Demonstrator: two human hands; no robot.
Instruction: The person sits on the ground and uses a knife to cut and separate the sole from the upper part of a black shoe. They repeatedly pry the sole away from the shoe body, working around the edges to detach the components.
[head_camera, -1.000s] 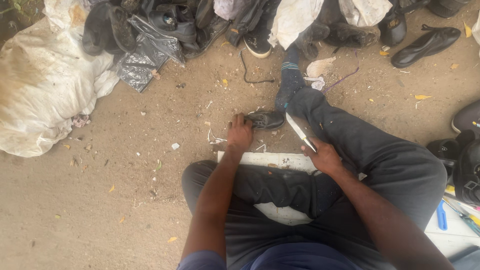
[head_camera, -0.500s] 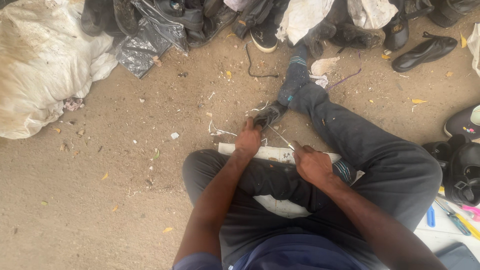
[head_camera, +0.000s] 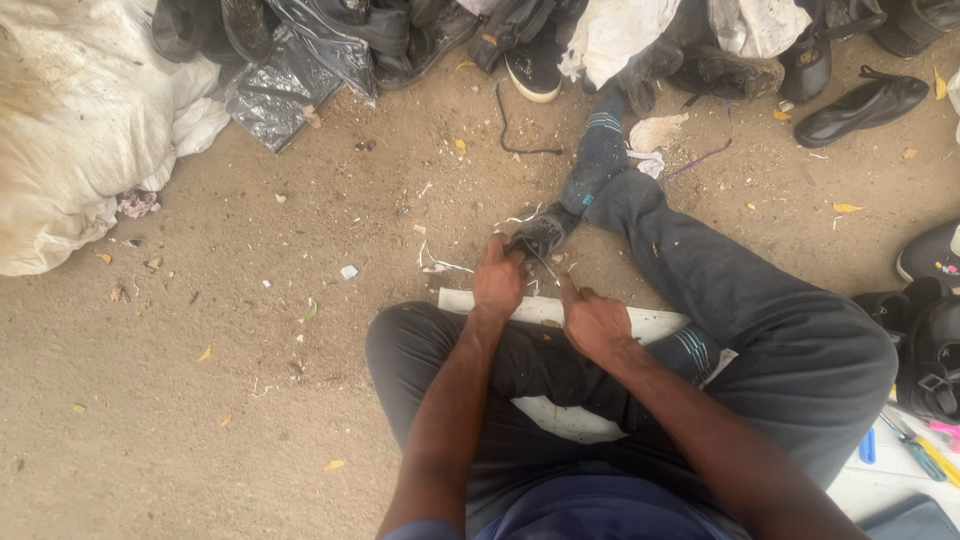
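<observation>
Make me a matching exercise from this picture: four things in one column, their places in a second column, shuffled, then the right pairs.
Things:
1. white sack
2. black dress shoe
3. small black shoe
4. blue tools

Places:
A. lower right edge
B. upper right, lying alone on the dirt
C. upper left
D. centre, under the left hand

Pairs: 1-C, 2-B, 3-D, 4-A

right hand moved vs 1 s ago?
Yes. The right hand has shifted left along the white board, closing on the left hand and the small dark shoe it holds.
</observation>
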